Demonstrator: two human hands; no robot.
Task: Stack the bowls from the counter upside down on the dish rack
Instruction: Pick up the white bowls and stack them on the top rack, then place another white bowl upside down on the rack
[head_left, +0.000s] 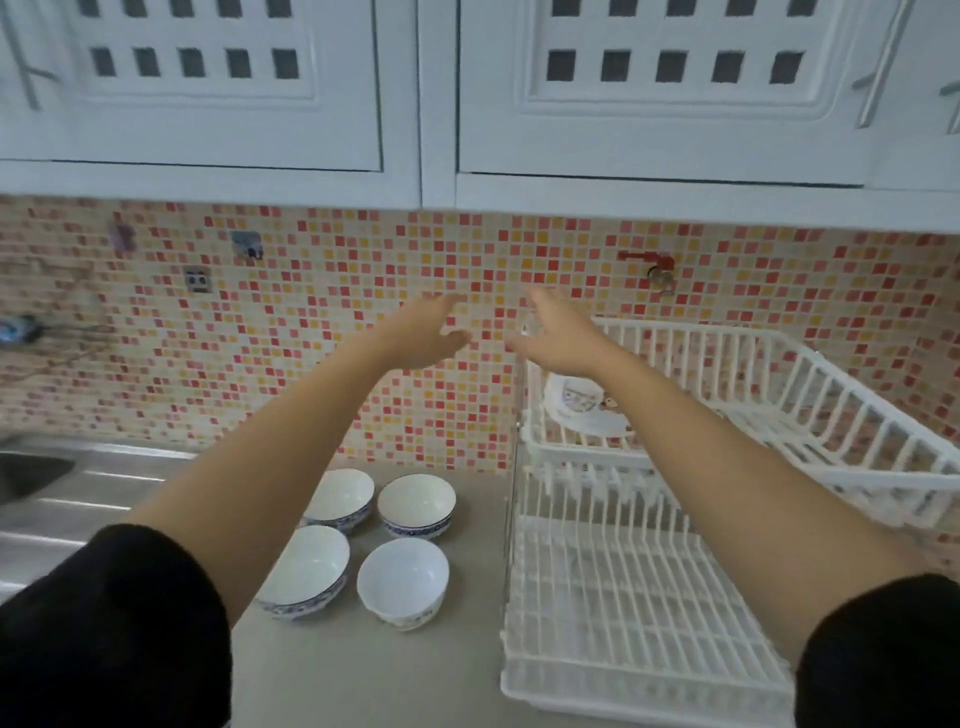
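We see both arms stretched forward and raised in front of the mosaic-tiled backsplash (311, 332), black sleeves pushed up past the elbows. Our left hand (423, 332) hangs in the air with its grip spread wide and nothing in it, fingers pointing toward the wall. Our right hand (558, 338) is likewise loose and empty, fingers splayed, hovering just above the back left corner of the dish rack's upper tier. The two hands are near each other but apart.

On the grey counter (363, 670) below our left forearm stand four bowls, all right side up, grouped in a rough square. The back left bowl (343, 496) and the front left bowl (306, 571) have blue patterned outsides and are partly hidden by the arm. The back right bowl (416, 504) also carries a blue band. The front right bowl (402, 582) looks plain white with a faint pattern near its base. The bowls sit close together, just left of the rack.

The white two-tier dish rack (779, 415) stands on the counter at the right. Its upper basket holds one white patterned dish (582, 405), leaning at the left end; the lower slatted tier (623, 597) carries no bowls. A steel sink (31, 473) lies at the far left, and white cabinet doors (208, 104) hang above.
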